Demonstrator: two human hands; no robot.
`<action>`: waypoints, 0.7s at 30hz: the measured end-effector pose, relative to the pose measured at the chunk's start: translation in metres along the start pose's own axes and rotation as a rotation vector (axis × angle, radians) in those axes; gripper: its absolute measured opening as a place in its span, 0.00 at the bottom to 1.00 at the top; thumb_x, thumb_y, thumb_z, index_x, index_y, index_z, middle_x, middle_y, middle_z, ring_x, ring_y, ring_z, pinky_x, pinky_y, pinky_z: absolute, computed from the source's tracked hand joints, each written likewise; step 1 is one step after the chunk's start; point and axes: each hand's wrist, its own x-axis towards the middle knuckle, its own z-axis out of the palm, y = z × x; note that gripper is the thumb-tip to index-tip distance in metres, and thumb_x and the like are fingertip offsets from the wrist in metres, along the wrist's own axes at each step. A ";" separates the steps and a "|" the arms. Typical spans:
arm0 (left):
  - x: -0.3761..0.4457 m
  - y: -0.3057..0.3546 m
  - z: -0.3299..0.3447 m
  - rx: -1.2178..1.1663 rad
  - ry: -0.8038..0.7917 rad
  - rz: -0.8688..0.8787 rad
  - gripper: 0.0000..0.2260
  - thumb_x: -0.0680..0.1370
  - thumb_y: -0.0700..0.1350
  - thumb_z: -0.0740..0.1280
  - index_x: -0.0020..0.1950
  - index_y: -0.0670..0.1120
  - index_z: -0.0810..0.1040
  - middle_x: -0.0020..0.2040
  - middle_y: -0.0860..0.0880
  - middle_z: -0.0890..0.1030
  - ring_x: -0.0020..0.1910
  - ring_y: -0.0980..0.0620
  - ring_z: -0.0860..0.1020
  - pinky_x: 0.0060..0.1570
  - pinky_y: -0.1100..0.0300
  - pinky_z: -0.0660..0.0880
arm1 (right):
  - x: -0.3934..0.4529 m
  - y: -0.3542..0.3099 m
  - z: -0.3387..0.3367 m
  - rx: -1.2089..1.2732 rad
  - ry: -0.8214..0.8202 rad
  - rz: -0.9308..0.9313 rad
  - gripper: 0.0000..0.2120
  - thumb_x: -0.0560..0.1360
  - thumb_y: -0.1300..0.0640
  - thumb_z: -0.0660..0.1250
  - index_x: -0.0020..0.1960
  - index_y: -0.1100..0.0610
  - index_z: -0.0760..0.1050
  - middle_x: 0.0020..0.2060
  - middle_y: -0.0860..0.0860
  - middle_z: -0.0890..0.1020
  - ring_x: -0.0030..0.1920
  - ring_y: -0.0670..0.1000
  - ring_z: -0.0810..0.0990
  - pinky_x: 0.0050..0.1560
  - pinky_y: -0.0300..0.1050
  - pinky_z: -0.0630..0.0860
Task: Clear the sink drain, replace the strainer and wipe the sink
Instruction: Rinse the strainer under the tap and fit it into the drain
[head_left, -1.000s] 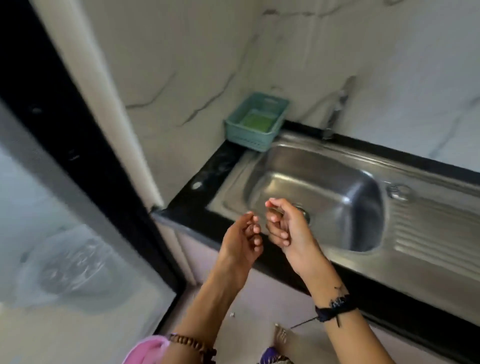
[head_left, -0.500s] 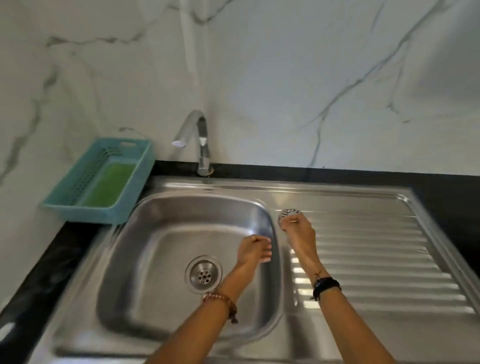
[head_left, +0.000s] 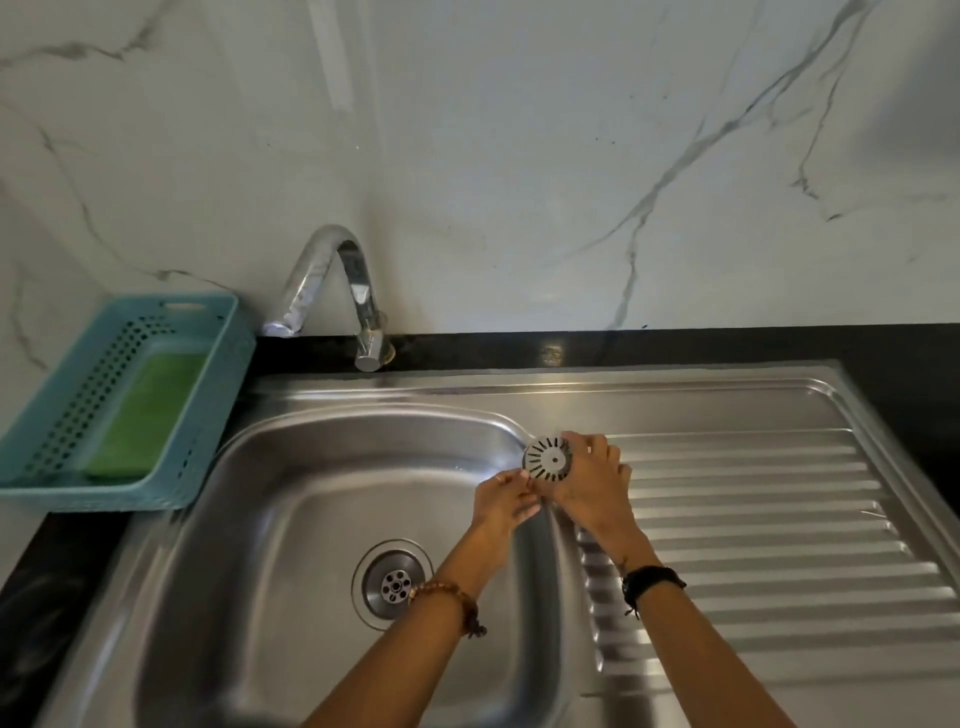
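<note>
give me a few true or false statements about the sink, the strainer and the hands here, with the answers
1. The right hand holds the strainer at the basin's edge. True.
2. The strainer already sits in the drain. False: the drain is uncovered, and the strainer is up in the hands.
3. A green sponge lies in the teal basket left of the sink. True.
4. Water runs from the faucet. False: no stream shows.
5. The left hand rests on the basin floor. False: it is raised, touching the strainer's lower edge.
</note>
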 end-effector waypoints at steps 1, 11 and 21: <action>-0.002 0.002 -0.009 -0.032 -0.037 -0.010 0.06 0.78 0.39 0.62 0.53 0.39 0.75 0.42 0.45 0.80 0.41 0.51 0.78 0.45 0.60 0.77 | -0.002 -0.006 0.003 0.034 -0.016 -0.014 0.35 0.67 0.42 0.70 0.70 0.50 0.63 0.64 0.53 0.67 0.65 0.54 0.64 0.64 0.49 0.61; -0.003 0.052 -0.153 -0.170 0.015 0.053 0.03 0.78 0.37 0.61 0.46 0.43 0.73 0.42 0.45 0.80 0.35 0.54 0.81 0.42 0.61 0.77 | 0.029 -0.171 0.031 0.650 -0.025 -0.251 0.25 0.76 0.56 0.66 0.71 0.56 0.65 0.67 0.55 0.72 0.67 0.55 0.70 0.59 0.37 0.72; 0.007 0.078 -0.198 -0.098 -0.077 0.017 0.03 0.78 0.39 0.63 0.46 0.45 0.76 0.44 0.47 0.81 0.43 0.52 0.80 0.39 0.63 0.78 | 0.049 -0.221 0.054 -0.060 0.072 -0.589 0.33 0.75 0.65 0.64 0.76 0.56 0.54 0.71 0.58 0.65 0.63 0.58 0.66 0.62 0.55 0.72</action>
